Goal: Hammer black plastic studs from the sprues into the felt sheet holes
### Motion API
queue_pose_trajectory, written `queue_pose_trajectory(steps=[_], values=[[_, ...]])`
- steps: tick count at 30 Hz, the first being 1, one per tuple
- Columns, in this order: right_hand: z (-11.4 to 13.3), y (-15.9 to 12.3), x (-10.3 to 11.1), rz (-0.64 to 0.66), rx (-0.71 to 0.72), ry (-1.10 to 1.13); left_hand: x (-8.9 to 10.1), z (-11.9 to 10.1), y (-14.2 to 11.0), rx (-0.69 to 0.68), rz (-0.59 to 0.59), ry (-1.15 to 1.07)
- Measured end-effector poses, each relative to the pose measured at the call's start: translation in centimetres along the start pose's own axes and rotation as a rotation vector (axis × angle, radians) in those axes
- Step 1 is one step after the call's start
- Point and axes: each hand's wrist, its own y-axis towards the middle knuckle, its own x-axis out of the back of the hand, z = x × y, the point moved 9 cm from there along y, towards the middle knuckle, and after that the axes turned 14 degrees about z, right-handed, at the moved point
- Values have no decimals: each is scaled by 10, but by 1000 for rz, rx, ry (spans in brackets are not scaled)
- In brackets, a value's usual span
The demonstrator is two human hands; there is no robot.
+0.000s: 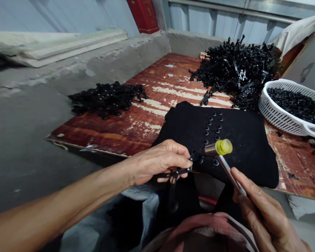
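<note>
**Your left hand**: narrow pinch, thumb and fingers closed on a black plastic snap strip, whose end lies at the near edge of a black cloth.

**Your right hand**: closed around the metal handle of a yellow-faced mallet, its head just above the cloth.

**On the cloth:** two rows of black snap studs, running far to near.

**Container, right:** one white slotted plastic basket, holding many loose black snap parts.

**Loose on the worn red plywood board**: a large heap of black plastic strips, far right, just beside the basket; a smaller black heap, far left.

**Beyond the board:** a red box.
</note>
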Motion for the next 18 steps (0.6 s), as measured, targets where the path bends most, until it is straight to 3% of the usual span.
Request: queue_pose_trajectory(steps=[4,9,14,18], values=[[7,4,11,-51,43,-17,0,0,0,15,-13,25],[7,10,4,160,-11,-148,0,0,0,3,-12,27],[14,3,23,-48,1,-156,1,-1,0,-20,-20,65],[9,6,7,114,-12,-181,1,-1,-1,-33,-8,55]])
